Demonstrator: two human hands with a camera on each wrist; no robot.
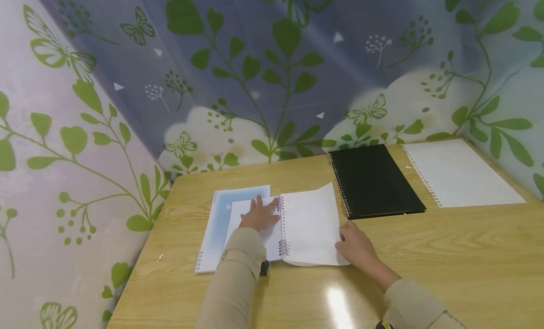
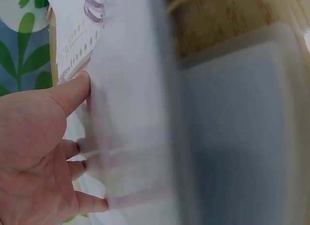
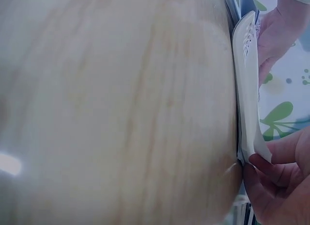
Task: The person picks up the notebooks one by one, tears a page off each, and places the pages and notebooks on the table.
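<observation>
A spiral notebook lies spread on the table, its white right page (image 1: 312, 230) and left page (image 1: 274, 241) joined by purple rings (image 1: 283, 248). My left hand (image 1: 260, 215) rests with spread fingers on the left page beside the rings. In the left wrist view, the left hand (image 2: 43, 142) touches the paper with thumb and fingertips. At the right page's outer edge is my right hand (image 1: 357, 244). The right wrist view shows that hand (image 3: 286, 181) pinching the lower corner of slightly bent paper (image 3: 249, 94). Under the notebook's left side lies a light-blue punched cover (image 1: 216, 234).
A black spiral-bound cover (image 1: 376, 180) lies behind and right of the notebook. Farther right is a white punched sheet (image 1: 463, 173). Small paper scraps (image 1: 160, 257) dot the wooden table (image 1: 467, 258). A leaf-patterned curtain (image 1: 297, 83) stands behind the table.
</observation>
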